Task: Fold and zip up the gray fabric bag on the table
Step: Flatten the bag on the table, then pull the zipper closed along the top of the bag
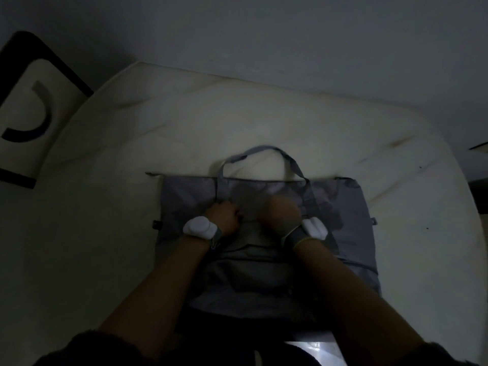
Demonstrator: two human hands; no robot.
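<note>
The gray fabric bag [340, 207] lies flat on the white table [105, 233], its looped handle [264, 151] pointing away from me. My left hand [224, 215] rests on the bag's middle with fingers curled onto the fabric. My right hand [284, 210] is beside it, also closed down on the fabric near a seam or zipper line. Both wrists carry white devices on gray bands. The scene is dim, so the exact grip and the zipper are hard to make out.
A white and black object [26, 109] with a curved dark mark stands past the table's left edge. A gray wall [264, 35] runs behind the table. A dark gap [478, 194] lies beyond the right edge. A shiny surface [311, 352] shows near my body.
</note>
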